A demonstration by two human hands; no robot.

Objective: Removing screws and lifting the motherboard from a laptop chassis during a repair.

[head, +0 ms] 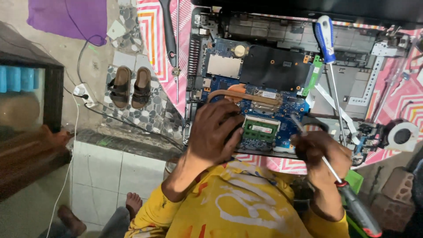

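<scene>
An opened laptop base [352, 79] lies on a patterned cloth, its blue motherboard [229, 83] bare. My left hand [216, 132] rests on the board's near left part, fingers spread over it, next to the green memory module [262, 129]. My right hand [321, 152] grips a screwdriver with a red and black handle [359, 211]; its shaft [299, 125] points up toward the board's right side, just beside the memory module. A copper heat pipe [238, 94] curves above my left hand.
A blue and white screwdriver [327, 44] lies across the laptop base at the right. A loose fan [402, 135] sits at the far right. A long tool [169, 39] lies on the cloth at the left. A pair of sandals [131, 87] and a power strip [83, 93] are on the floor.
</scene>
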